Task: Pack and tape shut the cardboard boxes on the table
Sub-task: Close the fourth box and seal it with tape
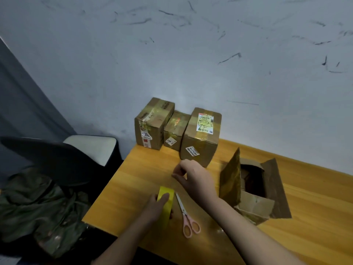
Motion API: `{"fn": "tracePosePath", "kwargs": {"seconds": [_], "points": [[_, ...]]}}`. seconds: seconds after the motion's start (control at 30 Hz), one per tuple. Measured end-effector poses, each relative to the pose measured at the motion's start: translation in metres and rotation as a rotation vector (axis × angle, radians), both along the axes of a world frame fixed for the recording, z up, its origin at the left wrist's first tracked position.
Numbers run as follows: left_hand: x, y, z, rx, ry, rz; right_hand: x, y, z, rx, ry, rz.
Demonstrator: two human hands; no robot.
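- Head view: left hand (155,204) grips yellow tape roll (165,199); right hand (191,175) pinches its pulled end, hard to see.
- Open brown cardboard box (254,194) lies right of both, nearest right hand.

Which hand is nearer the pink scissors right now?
Left. The left hand grips the yellow tape roll right beside the pink scissors; the right hand is farther back, above their blade tips.
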State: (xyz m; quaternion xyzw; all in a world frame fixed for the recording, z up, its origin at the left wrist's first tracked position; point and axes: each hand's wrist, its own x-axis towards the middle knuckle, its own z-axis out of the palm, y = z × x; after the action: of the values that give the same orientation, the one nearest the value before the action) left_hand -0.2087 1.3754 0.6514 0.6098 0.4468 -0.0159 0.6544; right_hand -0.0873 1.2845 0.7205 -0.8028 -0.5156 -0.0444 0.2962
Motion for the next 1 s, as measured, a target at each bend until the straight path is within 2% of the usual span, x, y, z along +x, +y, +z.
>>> {"fn": "tracePosePath", "kwargs": {"seconds": [0.2, 0.3, 0.47, 0.6, 0.7, 0.8, 1.0], "points": [[0.0, 0.006, -0.014, 0.018, -0.022, 0.019, -0.004, 0.003, -0.006, 0.002, 0.05, -0.049], [0.001, 0.013, -0.025, -0.035, -0.01, 0.044, -0.006, 0.008, -0.01, -0.045, 0.052, -0.023], [-0.002, 0.011, -0.042, -0.038, 0.079, 0.032, -0.002, 0.017, -0.01, -0.127, 0.052, 0.039], [-0.003, 0.009, -0.028, 0.198, 0.027, 0.132, -0.001, 0.017, -0.006, -0.138, 0.023, 0.135], [-0.01, 0.024, -0.006, 0.475, -0.121, -0.025, -0.002, 0.016, -0.004, -0.137, -0.014, 0.189], [-0.015, 0.041, 0.018, 0.662, -0.167, -0.257, -0.003, 0.016, -0.004, -0.12, -0.03, 0.206], [-0.006, 0.052, 0.045, 0.848, -0.126, -0.586, 0.0, 0.014, -0.006, -0.11, -0.075, 0.214]]}}
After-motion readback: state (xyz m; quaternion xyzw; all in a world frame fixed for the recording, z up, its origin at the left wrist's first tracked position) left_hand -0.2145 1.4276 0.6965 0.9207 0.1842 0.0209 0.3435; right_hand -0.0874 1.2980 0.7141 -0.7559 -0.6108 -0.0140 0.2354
